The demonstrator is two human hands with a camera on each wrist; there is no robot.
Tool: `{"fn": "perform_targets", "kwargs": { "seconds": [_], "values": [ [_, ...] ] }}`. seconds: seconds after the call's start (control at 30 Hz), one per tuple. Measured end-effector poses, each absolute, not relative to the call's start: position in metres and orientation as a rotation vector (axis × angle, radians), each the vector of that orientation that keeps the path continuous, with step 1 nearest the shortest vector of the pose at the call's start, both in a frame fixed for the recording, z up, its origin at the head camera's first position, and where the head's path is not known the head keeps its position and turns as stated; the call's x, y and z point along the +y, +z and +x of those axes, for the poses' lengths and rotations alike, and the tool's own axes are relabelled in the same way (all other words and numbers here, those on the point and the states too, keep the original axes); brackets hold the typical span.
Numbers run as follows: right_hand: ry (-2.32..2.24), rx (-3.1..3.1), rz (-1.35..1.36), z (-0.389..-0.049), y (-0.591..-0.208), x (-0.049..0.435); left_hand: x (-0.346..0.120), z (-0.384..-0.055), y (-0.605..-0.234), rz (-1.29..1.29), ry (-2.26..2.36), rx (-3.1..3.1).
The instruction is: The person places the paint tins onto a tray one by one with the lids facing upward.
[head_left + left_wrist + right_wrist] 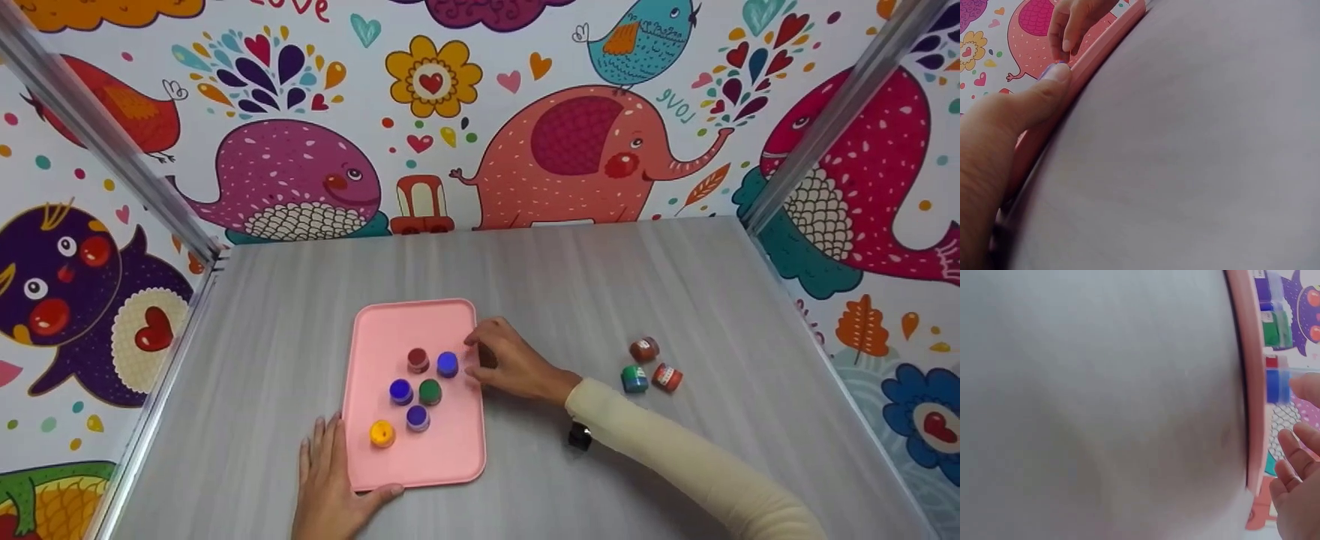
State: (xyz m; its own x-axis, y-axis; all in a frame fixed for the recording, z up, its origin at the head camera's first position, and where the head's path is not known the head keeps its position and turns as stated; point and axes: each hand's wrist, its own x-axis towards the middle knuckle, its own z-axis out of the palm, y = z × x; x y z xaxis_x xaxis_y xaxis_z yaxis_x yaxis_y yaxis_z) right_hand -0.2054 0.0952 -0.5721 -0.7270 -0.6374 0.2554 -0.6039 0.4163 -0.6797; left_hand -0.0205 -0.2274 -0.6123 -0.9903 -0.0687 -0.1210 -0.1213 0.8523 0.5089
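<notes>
Head view on my screen puts the pink tray (pixel 442 461) flat on the grey table (pixel 600 285), just below and left of the frame's centre. Near its right edge stands a bright blue jar (pixel 447 364), and I have the right hand (pixel 514 364) just beside it, reaching in over the rim from the right. That hand's fingers are bent, with thumb and fingertips apart and a gap between them. In the right wrist view the thumb overlaps the jar at the right edge of the frame, and I cannot tell whether they touch. My left hand (pixel 330 480) is at the tray's lower left corner, fingers extended along the side, thumb spread away from them along the bottom edge; the left wrist view shows that thumb against the rim.

Along with the bright blue one, the tray carries a maroon jar (pixel 418 360) above, a dark blue jar (pixel 400 391) and a green jar (pixel 430 392) mid-tray, a violet jar (pixel 418 418) under those, and a yellow jar (pixel 382 433) lowest.

Right of centre on the table, three more sit close together: a brown jar (pixel 644 349), a second green jar (pixel 634 379) and a red jar (pixel 667 377). A cream sleeve (pixel 675 450) fills the lower right, and a printed wall (pixel 570 187) spans the top.
</notes>
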Motion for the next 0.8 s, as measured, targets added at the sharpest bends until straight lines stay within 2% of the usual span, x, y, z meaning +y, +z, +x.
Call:
{"fn": "perform_targets", "kwargs": {
  "seconds": [0.27, 0.53, 0.8],
  "values": [
    [-1.266, 2.69, -1.23, -0.207, -0.562, 0.137, -0.23, -0.022, -0.61, -0.192, 0.763, 2.927],
    [-1.302, 2.768, -1.082, -0.208, -0.556, 0.185, -0.229, -0.023, -0.607, -0.223, 0.765, 2.89],
    [-1.278, 2.8, -0.824, -0.205, -0.552, 0.228, -0.224, -0.022, -0.608, -0.172, 0.771, 2.886]
  ]
}}
